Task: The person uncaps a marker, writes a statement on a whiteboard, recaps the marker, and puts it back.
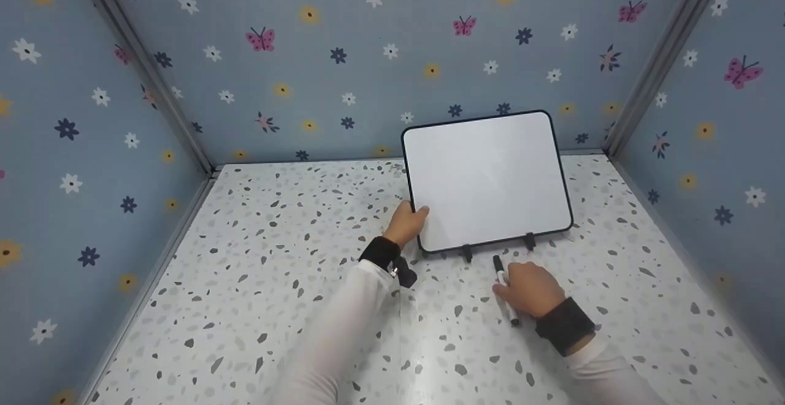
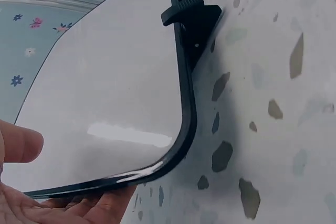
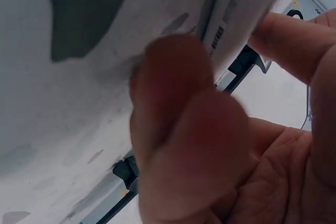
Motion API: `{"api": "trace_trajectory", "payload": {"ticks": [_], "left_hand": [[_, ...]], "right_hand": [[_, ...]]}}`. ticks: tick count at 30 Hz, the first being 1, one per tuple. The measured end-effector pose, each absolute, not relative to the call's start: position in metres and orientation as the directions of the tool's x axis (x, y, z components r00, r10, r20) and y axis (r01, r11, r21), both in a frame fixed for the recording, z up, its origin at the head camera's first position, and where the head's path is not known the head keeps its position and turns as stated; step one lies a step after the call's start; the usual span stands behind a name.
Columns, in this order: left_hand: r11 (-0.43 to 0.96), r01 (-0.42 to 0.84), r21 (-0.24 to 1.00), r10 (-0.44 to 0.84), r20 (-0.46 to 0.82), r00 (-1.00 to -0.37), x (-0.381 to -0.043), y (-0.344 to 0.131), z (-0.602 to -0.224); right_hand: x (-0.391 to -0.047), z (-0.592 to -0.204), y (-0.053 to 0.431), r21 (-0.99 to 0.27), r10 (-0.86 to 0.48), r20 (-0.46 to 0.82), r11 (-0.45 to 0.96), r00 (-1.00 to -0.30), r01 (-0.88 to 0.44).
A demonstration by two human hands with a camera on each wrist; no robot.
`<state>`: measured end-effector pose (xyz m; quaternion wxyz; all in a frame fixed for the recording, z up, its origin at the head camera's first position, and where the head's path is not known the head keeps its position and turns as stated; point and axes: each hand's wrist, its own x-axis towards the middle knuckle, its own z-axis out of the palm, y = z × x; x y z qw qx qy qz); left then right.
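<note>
The white rectangular whiteboard with a thin black frame (image 1: pixel 490 178) stands tilted back on the white speckled surface (image 1: pixel 264 239), near the far edge and toward the far right corner. Its lower edge sits in 2 hooked black brackets (image 1: pixel 468 253); the hooks lap over the front of the frame, presumably to stop the board slipping forward. Whether its top touches the wall behind cannot be determined.

Left hand (image 1: pixel 406 224): grasping the board's left edge, thumb on the white face, fingers behind the panel. This hold appears intended to steady or angle the board, since the brackets support only the bottom.

Right hand (image 1: pixel 532 288): grasping a slim white marker pen with black ends (image 1: pixel 501 277) between thumb and fingers. The pen lies along the hand's left side, 1 end directed at the board and the other toward the surface's near edge; the hold looks low, close to the surface.

Relative position: the board is immediately right of the left hand, and beyond the right hand toward the far edge, not touching the latter.
</note>
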<state>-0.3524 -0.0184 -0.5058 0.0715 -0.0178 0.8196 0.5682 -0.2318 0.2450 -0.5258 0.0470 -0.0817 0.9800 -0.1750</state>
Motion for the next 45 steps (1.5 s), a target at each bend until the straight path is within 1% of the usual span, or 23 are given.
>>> {"api": "trace_trajectory", "payload": {"ticks": [7,12,18,23,28,32,36,42,45], "left_hand": [[0.268,-0.131,0.954,-0.008,-0.134,-0.991,-0.361,-0.008,-0.511],[0.245,-0.120,0.962,-0.047,-0.111,-0.993,-0.364,-0.007,-0.515],[0.166,-0.103,0.981,-0.068,-0.093,-0.993,-0.366,-0.003,-0.515],[0.131,-0.111,0.985,-0.065,-0.104,-0.992,-0.364,-0.002,-0.515],[0.132,-0.119,0.984,-0.056,-0.112,-0.992,-0.364,-0.002,-0.515],[0.127,-0.123,0.984,-0.041,-0.119,-0.992,-0.363,-0.003,-0.516],[0.123,-0.096,0.988,-0.030,-0.093,-0.995,-0.362,-0.006,-0.517],[0.164,-0.121,0.979,-0.048,-0.115,-0.992,-0.360,-0.013,-0.515],[0.189,-0.134,0.973,-0.040,-0.129,-0.991,-0.358,-0.021,-0.514]], "right_hand": [[-0.228,-0.528,0.245,-0.360,-0.172,-0.059,0.922,-0.983,-0.139],[-0.226,-0.528,0.245,-0.335,-0.157,-0.063,0.934,-0.986,-0.128],[-0.225,-0.526,0.248,-0.325,-0.129,-0.075,0.940,-0.989,-0.098],[-0.220,-0.523,0.254,-0.341,-0.137,-0.054,0.933,-0.989,-0.111],[-0.217,-0.520,0.260,-0.372,-0.140,-0.031,0.921,-0.990,-0.119],[-0.215,-0.518,0.265,-0.427,-0.121,-0.068,0.900,-0.990,-0.080],[-0.215,-0.515,0.269,-0.456,-0.105,-0.075,0.888,-0.992,-0.059],[-0.216,-0.512,0.277,-0.440,-0.077,-0.037,0.896,-0.996,-0.052],[-0.215,-0.511,0.280,-0.428,-0.068,0.015,0.901,-0.998,-0.068]]}}
